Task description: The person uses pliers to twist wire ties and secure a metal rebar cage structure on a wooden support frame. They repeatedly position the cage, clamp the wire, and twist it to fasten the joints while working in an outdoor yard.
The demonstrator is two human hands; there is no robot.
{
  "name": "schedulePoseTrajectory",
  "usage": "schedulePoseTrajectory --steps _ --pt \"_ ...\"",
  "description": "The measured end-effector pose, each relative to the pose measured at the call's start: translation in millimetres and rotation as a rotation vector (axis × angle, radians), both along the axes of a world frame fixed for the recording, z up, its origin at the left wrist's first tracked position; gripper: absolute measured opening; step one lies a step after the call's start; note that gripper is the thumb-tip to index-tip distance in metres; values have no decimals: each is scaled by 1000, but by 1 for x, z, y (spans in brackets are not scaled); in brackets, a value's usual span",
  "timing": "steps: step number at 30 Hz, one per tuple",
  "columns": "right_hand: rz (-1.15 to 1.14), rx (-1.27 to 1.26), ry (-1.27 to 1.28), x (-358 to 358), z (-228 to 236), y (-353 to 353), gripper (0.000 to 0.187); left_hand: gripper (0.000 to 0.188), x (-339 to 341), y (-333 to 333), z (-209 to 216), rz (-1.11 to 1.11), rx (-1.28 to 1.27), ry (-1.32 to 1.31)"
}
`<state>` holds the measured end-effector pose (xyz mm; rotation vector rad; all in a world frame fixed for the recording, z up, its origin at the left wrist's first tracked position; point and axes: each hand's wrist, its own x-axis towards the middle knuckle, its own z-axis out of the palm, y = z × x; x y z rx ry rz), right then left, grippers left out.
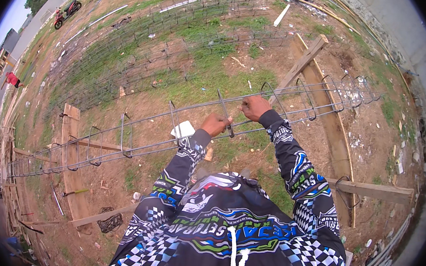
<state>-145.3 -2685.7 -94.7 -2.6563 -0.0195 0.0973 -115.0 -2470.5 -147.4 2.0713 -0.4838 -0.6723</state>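
Observation:
A long rebar cage (151, 145) of thin steel bars and bent square stirrups runs across in front of me, from the lower left to the upper right. My left hand (216, 125) is closed on a stirrup (223, 108) near the middle of the cage, fingers pinched on its side. Just to the right, my right hand (254, 108) is closed at the upper long bar, its fingertips pressed together; whatever is between them is too small to make out. Another stirrup (271, 98) stands right beyond the right hand.
Wooden trestles carry the cage, one with a plank (71, 156) at left, one with a board (332, 128) at right. A dark wire coil (110, 221) and a green-handled tool (76, 192) lie lower left. More rebar cages (144, 51) rest on grass beyond. A concrete wall (408, 43) stands right.

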Motion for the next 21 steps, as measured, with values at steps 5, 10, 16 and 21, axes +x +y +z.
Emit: schedulePoseTrajectory --steps 5,10,16,21 --pt "45 -136 465 22 -34 13 30 47 -1 0 5 -11 7 18" --pt "286 -231 772 32 -33 16 32 45 -3 -3 8 -48 -136 108" --pt "146 -144 679 18 -15 24 33 42 3 1 -4 3 -80 273" --pt "-217 -7 -209 -44 -18 29 29 43 7 -6 -8 -46 -76 226"
